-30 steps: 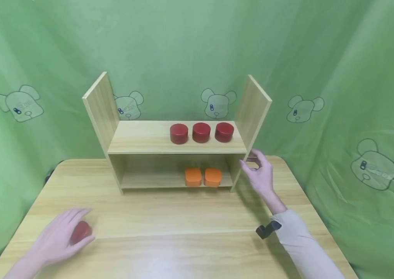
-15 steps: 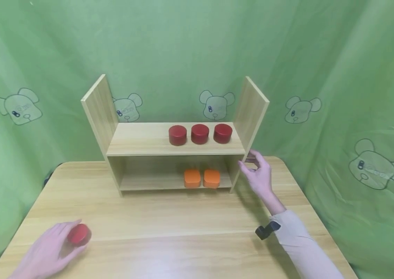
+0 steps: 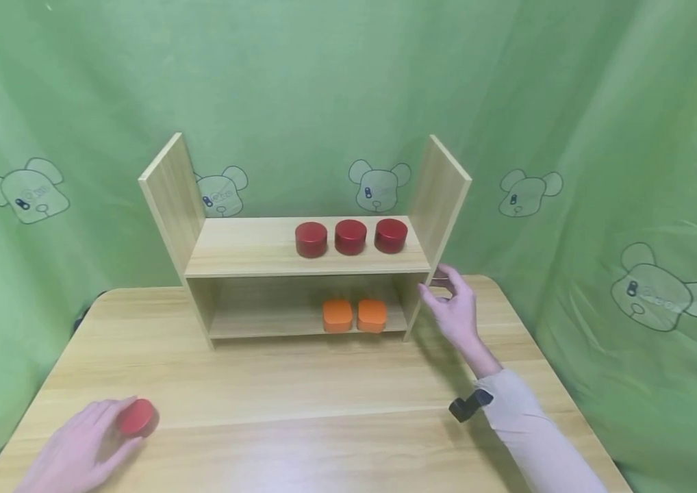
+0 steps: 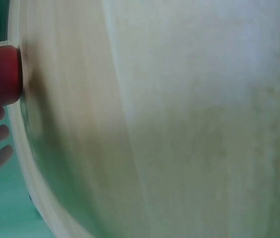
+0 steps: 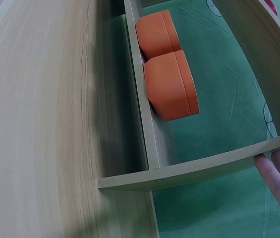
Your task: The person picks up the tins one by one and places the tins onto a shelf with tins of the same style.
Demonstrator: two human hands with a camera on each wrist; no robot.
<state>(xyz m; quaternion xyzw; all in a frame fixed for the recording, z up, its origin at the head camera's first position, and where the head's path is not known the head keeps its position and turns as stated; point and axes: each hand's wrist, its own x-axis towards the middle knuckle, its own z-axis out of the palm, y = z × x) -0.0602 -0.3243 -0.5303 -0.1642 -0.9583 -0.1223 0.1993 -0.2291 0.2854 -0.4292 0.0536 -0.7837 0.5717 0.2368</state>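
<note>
My left hand (image 3: 80, 441) curls round a round red tin (image 3: 137, 418) at the table's left front, index fingertip at its far rim and thumb at its near side. In the left wrist view the same tin (image 4: 3, 77) stands at the left edge, thumb against it. At the right, my right hand (image 3: 456, 315) grips the side panel of a small wooden shelf (image 3: 244, 246), thumb inside and fingers outside. The right wrist view shows the fingers (image 5: 273, 178) against that panel. Nearest this hand, two orange rounded boxes (image 3: 337, 316) sit on the lower board.
On the upper board stand three round red tins (image 3: 350, 237) in a row, towards the right. The shelf rests at the back of the wooden table (image 3: 299, 397). A green curtain (image 3: 299, 82) with bear drawings hangs behind and to both sides.
My left hand has drawn back slightly and its fingers have closed in around the red tin, which stays about where it was. My right hand keeps its grip on the shelf panel.
</note>
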